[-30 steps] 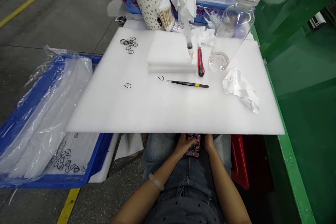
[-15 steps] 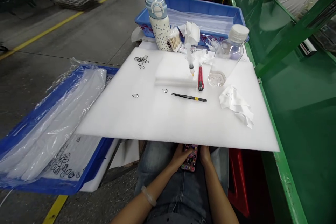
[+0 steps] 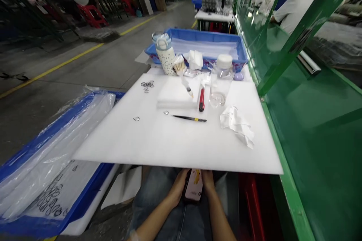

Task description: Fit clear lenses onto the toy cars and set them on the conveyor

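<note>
A phone (image 3: 194, 186) with a pale lit screen and a yellow figure on it is held low over my lap, its top end under the table edge. My left hand (image 3: 178, 185) grips its left side. Against its right side is my right hand (image 3: 208, 181), closed around that edge; the board hides the fingertips of both hands. On the white board (image 3: 158, 147) above lie black tweezers (image 3: 189, 118), two single dark loops (image 3: 136, 119) and a small pile of similar loops (image 3: 147, 86). A red utility knife (image 3: 201, 99) and a syringe (image 3: 188, 88) rest farther back.
A clear bottle (image 3: 219, 86) and crumpled tissue (image 3: 237, 125) are on the right. Behind stand a dotted drinking bottle (image 3: 166, 58), cotton swabs (image 3: 179, 66) and a blue bin (image 3: 206, 35). Left is a blue tray (image 3: 82, 199) with loops and plastic film; right, a green partition (image 3: 319, 139).
The view has tilted up, showing more of the workshop. On the phone, the icon grid has given way to a pale screen. My left thumb has moved off the screen to the side.
</note>
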Demonstrator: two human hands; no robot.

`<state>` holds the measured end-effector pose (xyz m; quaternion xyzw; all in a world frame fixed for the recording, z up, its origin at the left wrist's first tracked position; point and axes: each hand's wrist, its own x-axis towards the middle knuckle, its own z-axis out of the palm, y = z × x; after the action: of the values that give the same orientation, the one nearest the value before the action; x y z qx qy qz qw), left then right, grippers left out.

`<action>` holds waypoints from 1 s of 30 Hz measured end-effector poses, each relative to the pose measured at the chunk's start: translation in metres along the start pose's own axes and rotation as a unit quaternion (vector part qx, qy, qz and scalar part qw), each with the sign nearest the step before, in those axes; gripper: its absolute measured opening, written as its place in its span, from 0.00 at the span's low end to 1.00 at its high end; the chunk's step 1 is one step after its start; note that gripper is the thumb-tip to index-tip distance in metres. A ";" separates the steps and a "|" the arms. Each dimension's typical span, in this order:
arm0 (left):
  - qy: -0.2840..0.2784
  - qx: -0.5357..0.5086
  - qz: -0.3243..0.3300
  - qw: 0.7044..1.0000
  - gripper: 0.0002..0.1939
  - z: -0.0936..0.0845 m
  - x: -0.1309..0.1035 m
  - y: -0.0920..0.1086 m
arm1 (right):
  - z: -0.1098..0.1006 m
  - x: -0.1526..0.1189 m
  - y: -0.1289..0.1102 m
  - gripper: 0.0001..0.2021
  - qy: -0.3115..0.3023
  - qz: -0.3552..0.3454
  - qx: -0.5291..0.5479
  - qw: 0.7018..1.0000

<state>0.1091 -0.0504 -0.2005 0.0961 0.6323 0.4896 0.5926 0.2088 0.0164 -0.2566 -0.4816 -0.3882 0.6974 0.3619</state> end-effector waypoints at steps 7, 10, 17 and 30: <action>0.068 0.031 0.068 0.995 0.24 0.007 0.002 0.008 | 0.016 0.001 -0.019 0.20 -0.101 -0.045 -0.033 0.993; 0.085 0.015 0.060 0.994 0.20 0.011 0.001 0.004 | 0.010 -0.002 -0.020 0.31 -0.100 -0.023 -0.040 0.994; 0.092 -0.046 0.033 0.994 0.15 0.011 -0.001 -0.006 | -0.006 -0.013 -0.016 0.45 -0.107 0.033 -0.040 0.993; -0.144 -0.219 -0.046 0.964 0.30 -0.002 -0.048 -0.007 | 0.010 -0.062 -0.039 0.40 -0.026 -0.032 -0.052 0.998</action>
<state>0.1237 -0.0884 -0.1745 0.0045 0.4215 0.5696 0.7056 0.2214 -0.0231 -0.1951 -0.4690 -0.4486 0.6765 0.3480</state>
